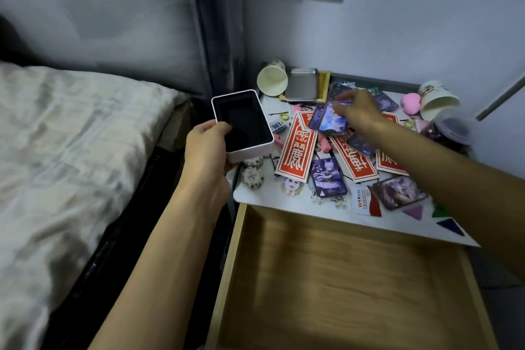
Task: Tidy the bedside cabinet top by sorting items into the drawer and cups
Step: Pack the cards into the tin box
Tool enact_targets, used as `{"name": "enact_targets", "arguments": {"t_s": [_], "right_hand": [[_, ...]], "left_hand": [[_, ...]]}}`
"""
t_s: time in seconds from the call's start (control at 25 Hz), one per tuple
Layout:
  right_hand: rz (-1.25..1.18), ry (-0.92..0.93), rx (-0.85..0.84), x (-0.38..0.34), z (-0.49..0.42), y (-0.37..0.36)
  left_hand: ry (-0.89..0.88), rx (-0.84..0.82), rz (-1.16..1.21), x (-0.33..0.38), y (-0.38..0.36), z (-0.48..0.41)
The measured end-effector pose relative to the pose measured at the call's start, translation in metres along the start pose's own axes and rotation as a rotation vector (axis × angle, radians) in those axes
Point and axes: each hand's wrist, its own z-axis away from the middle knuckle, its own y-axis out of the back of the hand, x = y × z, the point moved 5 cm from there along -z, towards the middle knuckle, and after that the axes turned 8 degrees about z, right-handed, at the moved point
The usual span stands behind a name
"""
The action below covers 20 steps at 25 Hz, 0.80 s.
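Head view: left hand (206, 145) clamped on near end of open white box (243, 125), held off left edge of cabinet top (326, 209). Right hand (359, 111) reaches far, fingertips pinched on glossy purple card (331, 119) atop heap of cards and red slips (297, 148). Drawer (341, 278) open near, bare. Both paper cups (272, 81) tipped over (far corners). Risk: slick card slides from pinch, or forearm sweeps loose cards off near edge.
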Motion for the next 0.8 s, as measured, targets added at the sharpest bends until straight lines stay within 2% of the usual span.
{"name": "enact_targets", "arguments": {"t_s": [0.12,0.24,0.44,0.8], "right_hand": [[0.253,-0.040,-0.165,0.006,-0.003,-0.009],[0.385,-0.025,-0.232,0.001,-0.006,-0.016],[0.393,-0.066,-0.223,0.002,-0.013,-0.018],[0.207,-0.078,-0.113,-0.003,-0.008,-0.008]], "left_hand": [[0.017,-0.019,-0.015,-0.004,-0.006,-0.002],[0.023,-0.039,-0.017,-0.006,-0.013,0.001],[0.039,-0.045,-0.019,-0.007,-0.018,0.006],[0.041,-0.059,-0.079,-0.012,-0.019,0.005]]}}
